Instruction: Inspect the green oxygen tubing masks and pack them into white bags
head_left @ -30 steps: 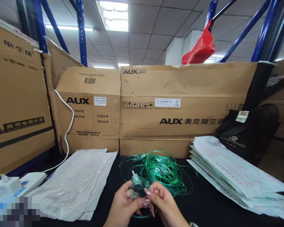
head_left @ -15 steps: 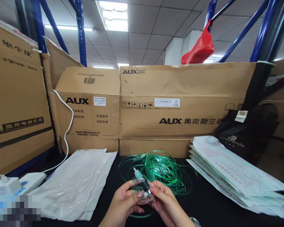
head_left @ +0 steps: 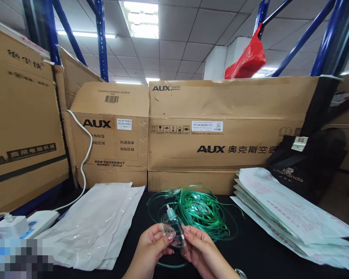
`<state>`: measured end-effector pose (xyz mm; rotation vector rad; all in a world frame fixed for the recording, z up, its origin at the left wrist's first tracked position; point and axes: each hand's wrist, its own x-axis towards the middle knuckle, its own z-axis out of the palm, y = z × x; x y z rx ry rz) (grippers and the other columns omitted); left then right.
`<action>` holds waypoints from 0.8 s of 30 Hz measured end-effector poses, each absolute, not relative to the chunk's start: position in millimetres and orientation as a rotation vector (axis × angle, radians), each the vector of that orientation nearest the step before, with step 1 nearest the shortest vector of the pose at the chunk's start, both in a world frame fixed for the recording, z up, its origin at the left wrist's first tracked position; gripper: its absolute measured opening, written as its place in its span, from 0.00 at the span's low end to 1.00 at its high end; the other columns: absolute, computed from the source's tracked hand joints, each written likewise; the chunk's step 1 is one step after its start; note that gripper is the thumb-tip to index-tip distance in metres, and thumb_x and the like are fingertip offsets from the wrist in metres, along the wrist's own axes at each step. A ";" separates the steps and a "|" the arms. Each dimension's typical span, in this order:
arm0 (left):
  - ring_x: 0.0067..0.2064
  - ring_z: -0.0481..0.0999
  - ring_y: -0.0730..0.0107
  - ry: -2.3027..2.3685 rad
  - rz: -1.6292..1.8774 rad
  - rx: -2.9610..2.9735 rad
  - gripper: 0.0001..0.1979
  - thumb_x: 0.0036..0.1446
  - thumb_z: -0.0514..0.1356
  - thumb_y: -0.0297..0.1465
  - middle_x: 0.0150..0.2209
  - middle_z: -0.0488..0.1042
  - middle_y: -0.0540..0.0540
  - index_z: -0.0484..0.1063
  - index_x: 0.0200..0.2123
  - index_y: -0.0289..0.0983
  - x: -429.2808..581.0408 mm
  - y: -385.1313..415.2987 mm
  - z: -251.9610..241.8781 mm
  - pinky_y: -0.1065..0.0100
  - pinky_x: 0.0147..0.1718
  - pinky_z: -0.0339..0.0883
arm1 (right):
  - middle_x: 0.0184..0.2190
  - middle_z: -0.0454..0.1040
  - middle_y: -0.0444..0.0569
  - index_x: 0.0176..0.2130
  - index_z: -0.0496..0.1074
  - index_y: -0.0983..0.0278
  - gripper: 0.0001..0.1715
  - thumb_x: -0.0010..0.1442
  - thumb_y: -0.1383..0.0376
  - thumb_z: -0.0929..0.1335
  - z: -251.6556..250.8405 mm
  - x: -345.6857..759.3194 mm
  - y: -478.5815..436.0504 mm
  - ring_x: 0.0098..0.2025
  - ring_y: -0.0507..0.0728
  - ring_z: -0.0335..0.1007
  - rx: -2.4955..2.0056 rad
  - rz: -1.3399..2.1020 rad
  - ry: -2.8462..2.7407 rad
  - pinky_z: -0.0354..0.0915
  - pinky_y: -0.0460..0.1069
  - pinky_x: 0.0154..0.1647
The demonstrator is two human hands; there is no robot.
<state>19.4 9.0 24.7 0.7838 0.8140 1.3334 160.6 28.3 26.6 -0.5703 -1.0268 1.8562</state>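
Between my two hands is a clear plastic mask (head_left: pixel 175 228), which looks like an oxygen mask, with a pale green tapered connector pointing up. My left hand (head_left: pixel 154 245) pinches its left side between thumb and fingers. My right hand (head_left: pixel 200 245) grips the right edge, close to a small white part. Just beyond them, a loose coil of green tubing (head_left: pixel 202 213) lies on the black table, with clear plastic pieces among its loops. My fingers cover the lower part of the mask.
White plastic mailing bags (head_left: pixel 101 224) lie on the left, beside a white power strip (head_left: pixel 43 223) with a plugged-in charger. A stack of printed envelopes (head_left: pixel 291 209) and a black bag (head_left: pixel 305 166) are on the right. Cardboard boxes (head_left: pixel 229 100) wall off the back.
The mask has turned slightly and its clear rounded side shows more spread on the left. Both hands keep their hold in nearly the same place. The whole view has shifted slightly.
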 end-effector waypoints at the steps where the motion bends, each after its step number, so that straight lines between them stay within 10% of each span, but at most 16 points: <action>1: 0.25 0.73 0.72 0.809 1.324 0.792 0.12 0.35 0.68 0.32 0.22 0.75 0.46 0.73 0.25 0.32 19.0 9.1 24.4 0.74 0.23 0.64 | 0.17 0.62 0.42 0.23 0.69 0.68 0.12 0.46 0.61 0.71 26.3 160.7 28.4 0.18 0.46 0.54 -0.567 1.871 -1.019 0.50 0.43 0.20; 24: 0.31 0.75 0.67 0.663 1.235 0.679 0.13 0.36 0.68 0.33 0.27 0.77 0.43 0.72 0.27 0.33 25.5 7.7 21.8 0.68 0.32 0.63 | 0.19 0.64 0.43 0.23 0.69 0.68 0.11 0.45 0.62 0.71 20.4 161.8 31.1 0.20 0.47 0.53 -0.540 1.805 -1.010 0.50 0.43 0.21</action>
